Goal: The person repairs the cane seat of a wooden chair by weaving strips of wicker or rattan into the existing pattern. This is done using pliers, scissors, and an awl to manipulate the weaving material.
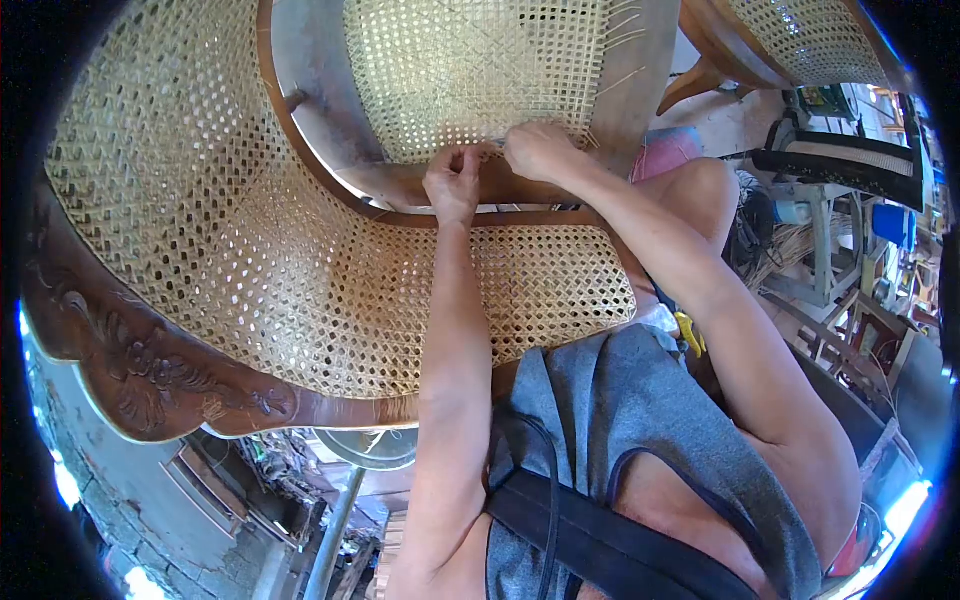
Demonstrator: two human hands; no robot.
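A woven cane seat (460, 70) in a wooden frame (640, 100) lies at the top centre, with loose cane ends sticking out along its right edge. My left hand (455, 182) is at the near edge of this weave, thumb and fingers pressed together; what they hold, if anything, is too small to name. Just to its right, my right hand (540, 150) is closed over the weave's lower edge, its fingertips partly hidden. Below both hands, a second cane panel (550, 270) spreads toward my lap, joined to a large curved cane backrest (200, 200).
A carved wooden rim (150, 360) borders the backrest at the left. Another cane chair (810, 40) stands at the upper right. A wooden stand (825, 240), a blue container (893, 226) and a pink object (668, 150) are at the right. My bare knee (705, 195) is beside the frame.
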